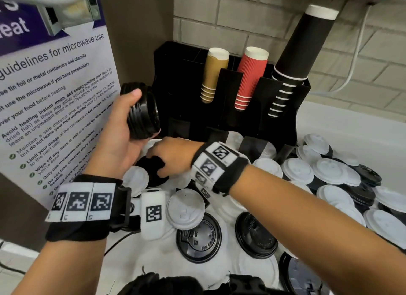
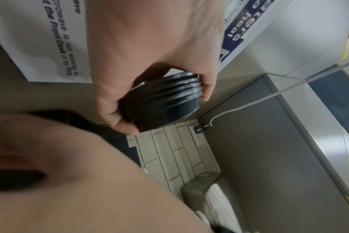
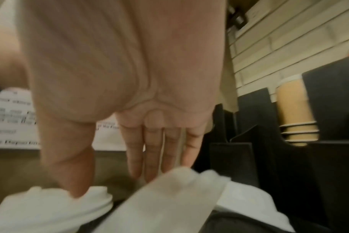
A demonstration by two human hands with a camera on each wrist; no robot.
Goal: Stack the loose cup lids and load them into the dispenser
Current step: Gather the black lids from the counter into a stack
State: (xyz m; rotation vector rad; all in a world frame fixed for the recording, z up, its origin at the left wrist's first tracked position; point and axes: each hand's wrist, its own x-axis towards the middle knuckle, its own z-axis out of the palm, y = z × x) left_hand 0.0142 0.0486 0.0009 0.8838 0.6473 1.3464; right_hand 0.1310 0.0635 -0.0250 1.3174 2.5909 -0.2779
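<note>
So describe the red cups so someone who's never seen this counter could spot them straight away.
Find the black cup dispenser against the brick wall. Three upside-down cup stacks lean in its slots; the red cups are the middle stack, between the tan stack and the tall black stack. Only they have ribbed red sides.

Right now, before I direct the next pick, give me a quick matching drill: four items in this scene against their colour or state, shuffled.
Items:
1. lid stack in the left hand
2. middle cup column
3. leftmost cup column
4. right hand

States:
A. red, ribbed
B. black, gripped on its side
C. reaching down onto the loose lids
D. tan

Pairs: 1-B, 2-A, 3-D, 4-C
</note>
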